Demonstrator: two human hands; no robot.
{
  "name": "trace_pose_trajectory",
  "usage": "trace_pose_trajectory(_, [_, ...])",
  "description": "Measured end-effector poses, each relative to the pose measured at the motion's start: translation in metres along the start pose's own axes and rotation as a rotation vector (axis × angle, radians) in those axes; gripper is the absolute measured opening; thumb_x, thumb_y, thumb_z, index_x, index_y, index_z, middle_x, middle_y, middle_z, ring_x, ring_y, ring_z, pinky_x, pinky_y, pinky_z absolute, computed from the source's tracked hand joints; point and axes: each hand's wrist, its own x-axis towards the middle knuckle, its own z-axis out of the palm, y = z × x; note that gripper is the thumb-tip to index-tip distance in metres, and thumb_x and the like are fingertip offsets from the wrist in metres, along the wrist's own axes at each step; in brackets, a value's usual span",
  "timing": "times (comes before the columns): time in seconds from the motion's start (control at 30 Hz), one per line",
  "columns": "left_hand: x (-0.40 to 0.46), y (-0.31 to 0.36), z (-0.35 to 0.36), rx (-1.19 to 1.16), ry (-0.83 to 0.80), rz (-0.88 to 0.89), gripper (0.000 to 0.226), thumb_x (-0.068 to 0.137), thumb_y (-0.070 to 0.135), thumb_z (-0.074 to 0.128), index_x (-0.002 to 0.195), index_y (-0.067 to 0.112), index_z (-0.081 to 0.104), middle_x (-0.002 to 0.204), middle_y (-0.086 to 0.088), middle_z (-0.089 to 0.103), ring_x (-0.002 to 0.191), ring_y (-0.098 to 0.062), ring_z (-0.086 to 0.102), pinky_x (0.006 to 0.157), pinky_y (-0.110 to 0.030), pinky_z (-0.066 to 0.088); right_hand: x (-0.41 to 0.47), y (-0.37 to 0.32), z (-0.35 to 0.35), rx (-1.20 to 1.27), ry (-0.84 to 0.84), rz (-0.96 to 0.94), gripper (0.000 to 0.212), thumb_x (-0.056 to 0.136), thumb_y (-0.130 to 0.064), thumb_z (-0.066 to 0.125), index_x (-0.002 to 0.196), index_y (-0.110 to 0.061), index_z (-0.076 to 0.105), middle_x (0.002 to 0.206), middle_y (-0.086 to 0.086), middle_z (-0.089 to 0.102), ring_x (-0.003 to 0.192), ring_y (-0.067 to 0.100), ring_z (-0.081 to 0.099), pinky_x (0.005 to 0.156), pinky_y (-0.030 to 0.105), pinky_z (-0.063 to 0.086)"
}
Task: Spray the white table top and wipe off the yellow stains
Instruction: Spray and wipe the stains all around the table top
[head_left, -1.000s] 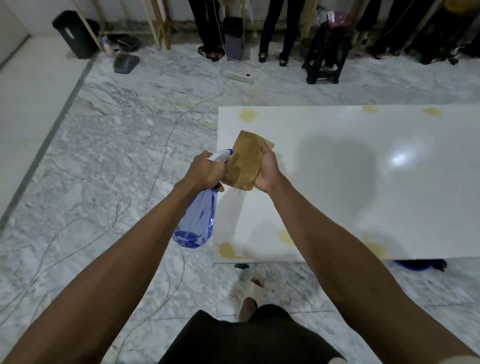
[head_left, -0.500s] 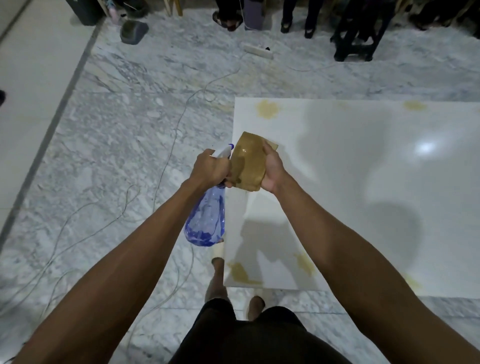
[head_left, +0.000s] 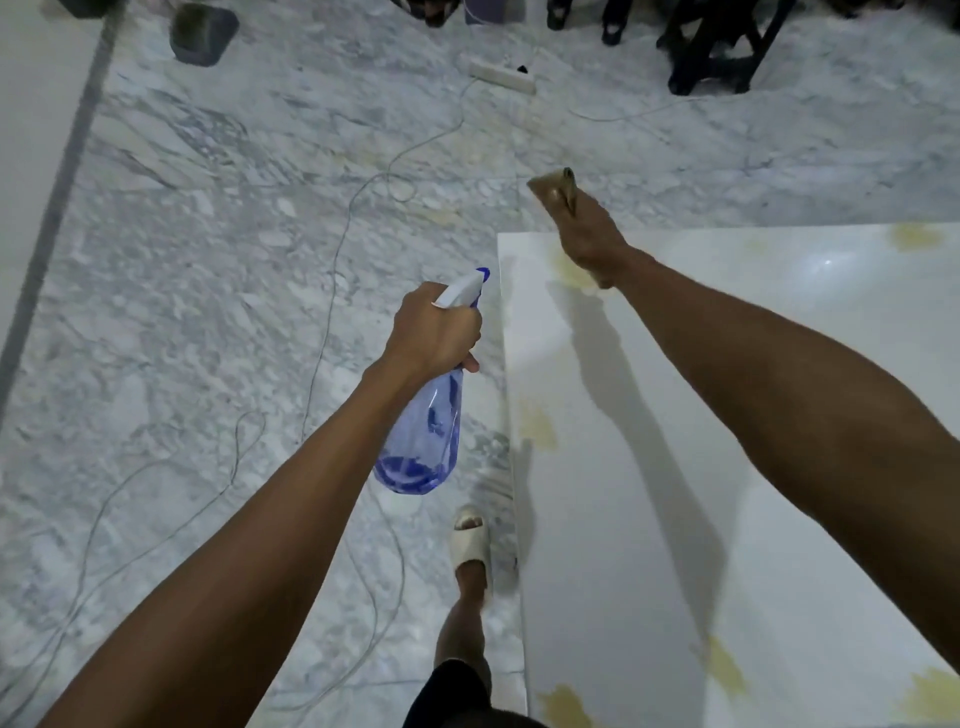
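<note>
The white table top (head_left: 753, 415) fills the right half of the view. Yellow stains show on it: one under my right hand near the far left corner (head_left: 574, 273), one along the left edge (head_left: 540, 426), one at the far right (head_left: 917, 239), and several at the near edge (head_left: 724, 670). My right hand (head_left: 589, 239) grips a brown cloth (head_left: 553, 192) above the far corner stain. My left hand (head_left: 436, 332) holds a blue spray bottle (head_left: 423, 441) by its white trigger head, just left of the table's edge, over the floor.
Marble floor with thin cables (head_left: 332, 270) running across it on the left. A white power strip (head_left: 501, 78) lies at the back. A dark stool (head_left: 717, 57) and people's feet stand along the far side. My sandalled foot (head_left: 472, 543) is beside the table's left edge.
My hands have parted: the right one carried the cloth away from the bottle to the far left corner of the table. I have stepped closer, round the table's left side.
</note>
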Motion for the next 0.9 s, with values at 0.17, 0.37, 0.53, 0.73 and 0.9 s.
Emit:
trace_pose_trajectory(0.17, [0.062, -0.015, -0.007, 0.014, -0.002, 0.038, 0.03, 0.09, 0.013, 0.056, 0.095, -0.016, 0.064, 0.083, -0.031, 0.065, 0.041, -0.019, 0.067, 0.06, -0.038, 0.051, 0.097, 0.045, 0.043, -0.71, -0.131, -0.104, 0.049, 0.105, -0.048, 0.024, 0.148, -0.028, 0.035, 0.142, 0.013, 0.049, 0.127, 0.036, 0.048, 0.104, 0.05, 0.034])
trace_pose_trajectory(0.37, [0.089, -0.038, -0.007, 0.008, -0.037, -0.001, 0.026, 0.089, 0.008, 0.054, 0.095, -0.016, 0.064, 0.102, -0.037, 0.069, 0.039, -0.02, 0.065, 0.063, -0.042, 0.052, 0.091, 0.119, 0.103, -0.923, -0.133, -0.071, 0.072, 0.092, -0.067, 0.003, 0.157, -0.038, 0.011, 0.167, 0.009, 0.006, 0.151, 0.042, 0.004, 0.113, 0.068, 0.0])
trace_pose_trajectory(0.53, [0.081, -0.044, -0.003, -0.011, -0.083, -0.032, 0.04, 0.074, 0.016, 0.053, 0.096, -0.016, 0.064, 0.104, -0.039, 0.067, 0.041, -0.022, 0.066, 0.07, -0.056, 0.061, 0.089, 0.114, 0.103, -0.892, -0.122, -0.043, 0.07, 0.093, -0.065, 0.008, 0.158, -0.037, 0.0, 0.167, 0.005, -0.006, 0.152, 0.036, -0.01, 0.113, 0.067, -0.009])
trace_pose_trajectory(0.73, [0.068, -0.046, 0.003, -0.006, -0.097, -0.014, 0.032, 0.081, 0.01, 0.053, 0.094, -0.018, 0.062, 0.093, -0.037, 0.066, 0.041, -0.022, 0.066, 0.064, -0.042, 0.055, 0.073, 0.119, 0.11, -0.914, -0.103, -0.035, 0.064, 0.098, -0.061, 0.013, 0.157, -0.039, -0.001, 0.167, 0.003, -0.008, 0.152, 0.037, -0.011, 0.112, 0.07, -0.005])
trace_pose_trajectory(0.9, [0.047, -0.057, 0.008, 0.004, -0.083, -0.012, 0.035, 0.077, 0.012, 0.052, 0.094, -0.017, 0.062, 0.093, -0.038, 0.063, 0.041, -0.023, 0.065, 0.066, -0.04, 0.051, 0.032, 0.123, 0.115, -0.928, -0.113, -0.076, 0.065, 0.096, -0.063, 0.011, 0.156, -0.041, 0.0, 0.167, 0.003, -0.008, 0.152, 0.038, -0.009, 0.113, 0.069, -0.003])
